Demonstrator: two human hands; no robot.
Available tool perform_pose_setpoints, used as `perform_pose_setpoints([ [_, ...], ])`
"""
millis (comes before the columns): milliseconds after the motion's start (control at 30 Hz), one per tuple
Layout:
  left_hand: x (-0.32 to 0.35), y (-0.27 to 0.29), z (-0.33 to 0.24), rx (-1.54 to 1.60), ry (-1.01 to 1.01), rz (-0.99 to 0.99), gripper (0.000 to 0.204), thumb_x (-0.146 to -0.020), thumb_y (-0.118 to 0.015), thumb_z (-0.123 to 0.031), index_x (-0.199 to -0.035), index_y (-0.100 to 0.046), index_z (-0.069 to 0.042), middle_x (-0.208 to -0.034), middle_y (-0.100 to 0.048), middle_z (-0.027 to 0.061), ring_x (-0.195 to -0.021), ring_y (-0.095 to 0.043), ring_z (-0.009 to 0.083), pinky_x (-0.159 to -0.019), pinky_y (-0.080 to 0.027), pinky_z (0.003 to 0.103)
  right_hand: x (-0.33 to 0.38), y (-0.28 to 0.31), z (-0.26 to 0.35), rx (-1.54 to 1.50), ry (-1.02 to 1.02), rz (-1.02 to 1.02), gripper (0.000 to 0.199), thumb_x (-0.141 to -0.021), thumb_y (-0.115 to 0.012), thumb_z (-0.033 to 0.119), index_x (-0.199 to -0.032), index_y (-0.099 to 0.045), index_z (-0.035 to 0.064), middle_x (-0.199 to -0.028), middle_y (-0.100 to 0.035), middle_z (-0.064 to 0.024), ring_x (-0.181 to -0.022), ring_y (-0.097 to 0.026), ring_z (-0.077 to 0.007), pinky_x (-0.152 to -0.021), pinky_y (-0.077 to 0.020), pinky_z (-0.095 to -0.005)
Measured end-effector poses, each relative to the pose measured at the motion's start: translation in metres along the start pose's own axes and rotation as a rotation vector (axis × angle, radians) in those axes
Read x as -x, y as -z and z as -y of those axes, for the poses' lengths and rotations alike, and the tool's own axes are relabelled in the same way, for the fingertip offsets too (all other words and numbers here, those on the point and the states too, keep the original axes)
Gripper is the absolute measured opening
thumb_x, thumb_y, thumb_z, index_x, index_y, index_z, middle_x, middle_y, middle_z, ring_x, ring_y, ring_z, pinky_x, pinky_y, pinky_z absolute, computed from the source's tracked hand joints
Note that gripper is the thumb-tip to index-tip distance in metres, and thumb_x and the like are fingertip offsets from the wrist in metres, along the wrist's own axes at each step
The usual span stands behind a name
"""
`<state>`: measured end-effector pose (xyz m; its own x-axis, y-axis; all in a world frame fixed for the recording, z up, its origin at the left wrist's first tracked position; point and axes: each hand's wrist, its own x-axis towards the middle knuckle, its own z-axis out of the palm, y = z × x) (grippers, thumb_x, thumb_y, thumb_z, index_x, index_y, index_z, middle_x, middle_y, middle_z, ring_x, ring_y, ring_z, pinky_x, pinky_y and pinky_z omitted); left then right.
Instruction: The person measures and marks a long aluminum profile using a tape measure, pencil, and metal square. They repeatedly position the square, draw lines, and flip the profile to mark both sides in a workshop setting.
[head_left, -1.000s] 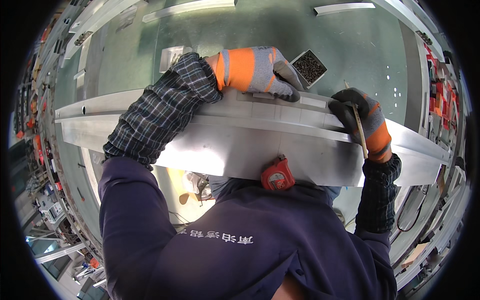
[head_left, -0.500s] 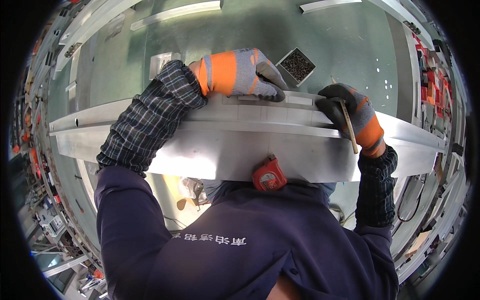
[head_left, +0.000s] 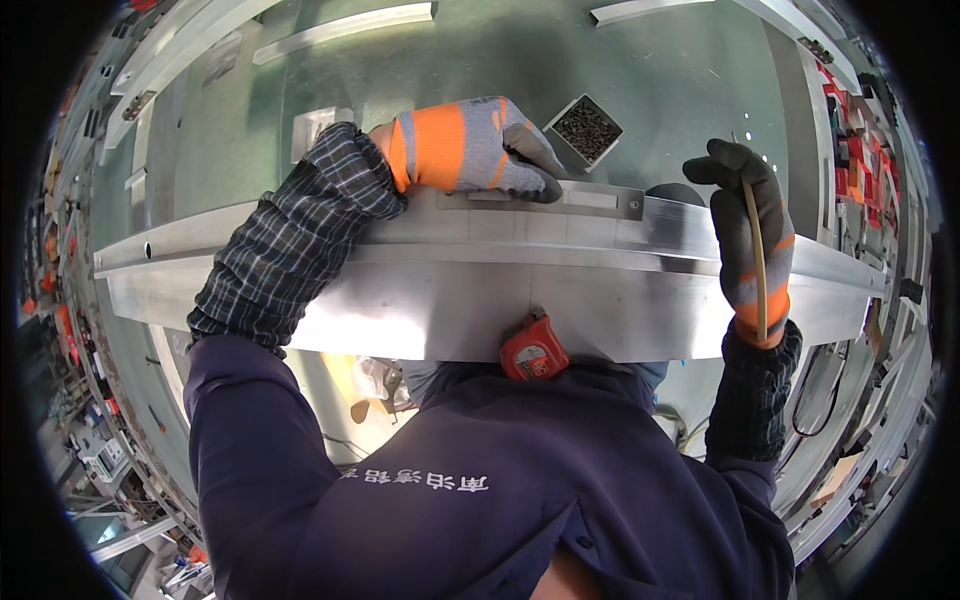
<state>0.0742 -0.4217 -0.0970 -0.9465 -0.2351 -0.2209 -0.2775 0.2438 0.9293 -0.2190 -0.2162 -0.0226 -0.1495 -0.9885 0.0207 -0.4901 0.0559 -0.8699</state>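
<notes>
A long silver aluminium profile (head_left: 600, 300) lies crosswise in front of me. On its far ledge sits a thin slotted metal plate (head_left: 625, 203), its right end with a small hole in plain sight. My left hand (head_left: 485, 150), in a grey and orange glove, is closed with thumb and fingertips on the plate's left part. To the right, my gloved right hand (head_left: 750, 225) is raised over the profile, apart from the plate. A slim wooden pencil (head_left: 757, 250) is held in it, slanting down along the palm. A red tape measure (head_left: 534, 347) rests at the profile's near edge.
Beyond the profile, a square box of dark screws (head_left: 586, 132) stands on the green table (head_left: 420, 75). A small pale box (head_left: 312, 130) is behind my left forearm. Light metal strips (head_left: 345, 32) lie at the far side. Red bins (head_left: 860, 165) line the right.
My right hand, with the pencil, has lifted off the right end of the slotted plate and moved rightward, uncovering that end. My left hand stays on the plate.
</notes>
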Motion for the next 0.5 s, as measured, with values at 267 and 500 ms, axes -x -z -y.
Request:
perform_pose_setpoints([
  [267, -0.001, 0.001, 0.000, -0.030, 0.014, -0.005, 0.030, -0.098, -0.081, -0.016, -0.126, -0.085, -0.004, -0.115, -0.084, 0.0132, -0.103, -0.080, 0.0250, -0.092, -0.063, 0.036, 0.027, -0.012, 0.020, -0.084, 0.116, 0.011, 0.058, -0.112, -0.050, 0.038, -0.148, -0.061, -0.0057, -0.123, -0.076, -0.0191, -0.111, -0.073, -0.0250, -0.103, -0.0525, -0.0383],
  [500, 0.004, 0.002, -0.019, -0.041, 0.065, -0.007, 0.033, -0.100, -0.082, -0.020, -0.127, -0.083, -0.001, -0.118, -0.084, 0.0133, -0.108, -0.079, 0.0229, -0.097, -0.061, 0.034, 0.042, -0.050, 0.044, -0.028, 0.183, 0.130, 0.031, -0.107, -0.057, 0.000, -0.136, -0.066, -0.0044, -0.096, -0.073, -0.0078, -0.085, -0.070, -0.0148, -0.079, -0.0566, -0.0295],
])
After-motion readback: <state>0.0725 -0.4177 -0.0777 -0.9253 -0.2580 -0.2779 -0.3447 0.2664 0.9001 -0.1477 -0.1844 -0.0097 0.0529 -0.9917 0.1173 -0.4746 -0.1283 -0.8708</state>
